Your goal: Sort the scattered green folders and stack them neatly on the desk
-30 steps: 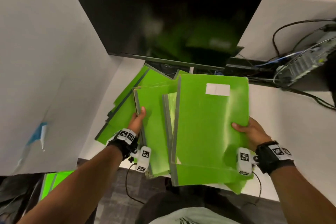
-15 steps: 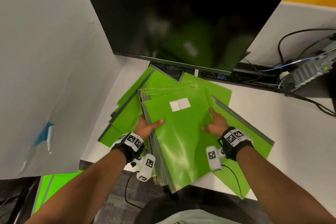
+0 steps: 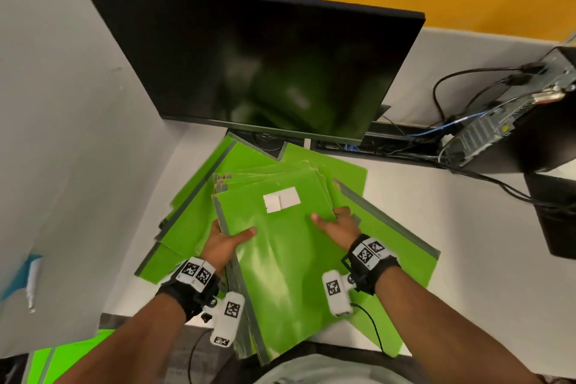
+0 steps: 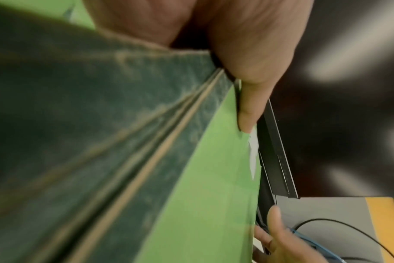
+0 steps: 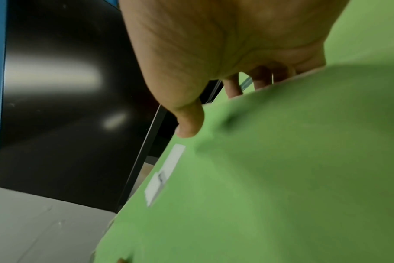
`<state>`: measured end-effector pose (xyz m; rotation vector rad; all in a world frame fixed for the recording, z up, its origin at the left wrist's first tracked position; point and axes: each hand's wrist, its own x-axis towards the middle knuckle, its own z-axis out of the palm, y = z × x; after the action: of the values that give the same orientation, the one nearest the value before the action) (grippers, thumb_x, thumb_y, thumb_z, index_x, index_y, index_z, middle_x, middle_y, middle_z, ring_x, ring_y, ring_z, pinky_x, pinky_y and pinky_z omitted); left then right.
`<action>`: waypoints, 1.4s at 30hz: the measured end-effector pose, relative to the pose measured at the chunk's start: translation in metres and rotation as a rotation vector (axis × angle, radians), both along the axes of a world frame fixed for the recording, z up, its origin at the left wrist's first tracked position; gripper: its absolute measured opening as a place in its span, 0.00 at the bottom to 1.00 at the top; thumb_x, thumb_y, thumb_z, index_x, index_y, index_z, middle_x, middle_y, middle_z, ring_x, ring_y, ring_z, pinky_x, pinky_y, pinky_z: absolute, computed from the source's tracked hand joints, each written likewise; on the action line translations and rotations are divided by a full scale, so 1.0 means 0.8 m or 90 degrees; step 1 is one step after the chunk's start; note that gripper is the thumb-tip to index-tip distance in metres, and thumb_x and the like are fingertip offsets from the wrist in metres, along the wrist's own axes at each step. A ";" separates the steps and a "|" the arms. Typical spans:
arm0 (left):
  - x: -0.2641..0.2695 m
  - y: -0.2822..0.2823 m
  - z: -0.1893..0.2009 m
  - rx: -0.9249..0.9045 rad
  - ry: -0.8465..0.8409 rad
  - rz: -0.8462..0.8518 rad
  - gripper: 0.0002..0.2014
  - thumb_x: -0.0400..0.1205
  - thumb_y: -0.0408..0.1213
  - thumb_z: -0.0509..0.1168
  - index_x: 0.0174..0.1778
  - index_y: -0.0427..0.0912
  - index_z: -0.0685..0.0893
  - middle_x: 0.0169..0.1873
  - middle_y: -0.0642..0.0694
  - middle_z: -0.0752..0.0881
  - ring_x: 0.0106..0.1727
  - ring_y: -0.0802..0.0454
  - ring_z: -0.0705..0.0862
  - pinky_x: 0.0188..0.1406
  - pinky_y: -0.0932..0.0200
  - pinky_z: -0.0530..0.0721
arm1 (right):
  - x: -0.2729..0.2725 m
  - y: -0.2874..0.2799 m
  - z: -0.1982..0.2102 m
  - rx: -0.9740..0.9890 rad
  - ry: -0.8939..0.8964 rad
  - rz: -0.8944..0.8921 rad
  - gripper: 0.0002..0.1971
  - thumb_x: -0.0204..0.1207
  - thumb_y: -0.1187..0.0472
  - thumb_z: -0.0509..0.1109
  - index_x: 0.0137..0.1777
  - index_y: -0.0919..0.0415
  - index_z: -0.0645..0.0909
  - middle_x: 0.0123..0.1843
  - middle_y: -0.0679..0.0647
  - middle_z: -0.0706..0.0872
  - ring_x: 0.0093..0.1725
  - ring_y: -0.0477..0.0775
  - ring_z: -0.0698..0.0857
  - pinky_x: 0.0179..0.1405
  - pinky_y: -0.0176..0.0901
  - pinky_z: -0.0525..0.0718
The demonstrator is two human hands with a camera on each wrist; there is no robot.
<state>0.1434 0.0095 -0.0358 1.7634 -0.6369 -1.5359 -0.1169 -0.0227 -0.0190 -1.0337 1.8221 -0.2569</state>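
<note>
Green folder stack point(image 3: 280, 259): left hand point(image 3: 223, 245) grips its grey spine edge, thumb on top; right hand point(image 3: 338, 226) grips the opposite edge. Stack overhangs desk point(image 3: 452, 206) front, atop loose folders point(image 3: 193, 221). Monitor point(image 3: 258, 56) close behind.

folders point(image 3: 280, 274) – glossy green card, sheen streaks, grey cloth-like spines | label point(image 3: 282, 203) – matt white paper | monitor point(image 3: 265, 65) – glossy black screen, reflective | desk point(image 3: 436, 212) – smooth matt white | wrist straps point(image 3: 371, 262) – black fabric
</note>
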 end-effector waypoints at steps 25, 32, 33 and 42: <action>0.018 0.015 0.051 -0.023 -0.019 0.032 0.31 0.76 0.24 0.70 0.75 0.37 0.69 0.63 0.38 0.80 0.56 0.49 0.77 0.55 0.54 0.71 | -0.168 -0.025 -0.042 -0.029 0.363 0.242 0.26 0.75 0.47 0.69 0.71 0.56 0.73 0.66 0.62 0.75 0.65 0.64 0.76 0.63 0.49 0.75; 0.022 0.012 0.044 0.002 -0.019 0.015 0.29 0.75 0.24 0.70 0.71 0.40 0.70 0.62 0.40 0.81 0.61 0.44 0.78 0.58 0.51 0.71 | -0.215 -0.052 -0.013 -0.051 0.340 0.217 0.10 0.79 0.58 0.65 0.59 0.48 0.78 0.47 0.56 0.87 0.43 0.58 0.85 0.44 0.47 0.84; 0.023 0.012 0.043 -0.001 -0.016 0.017 0.28 0.75 0.24 0.69 0.71 0.39 0.71 0.59 0.42 0.80 0.60 0.45 0.78 0.57 0.52 0.71 | -0.224 -0.054 -0.008 -0.053 0.379 0.208 0.11 0.80 0.58 0.64 0.61 0.48 0.77 0.48 0.56 0.87 0.43 0.58 0.84 0.48 0.47 0.83; 0.033 0.009 0.030 0.061 -0.042 0.005 0.30 0.73 0.35 0.74 0.71 0.42 0.74 0.62 0.40 0.83 0.59 0.44 0.79 0.65 0.47 0.74 | -0.154 -0.038 -0.014 -0.040 0.351 0.135 0.30 0.79 0.45 0.66 0.75 0.63 0.71 0.73 0.65 0.76 0.71 0.66 0.76 0.67 0.54 0.76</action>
<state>0.1695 0.0171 -0.0119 1.8917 -0.5963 -1.5306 -0.2399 -0.0531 -0.0306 -1.4326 2.1726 0.1151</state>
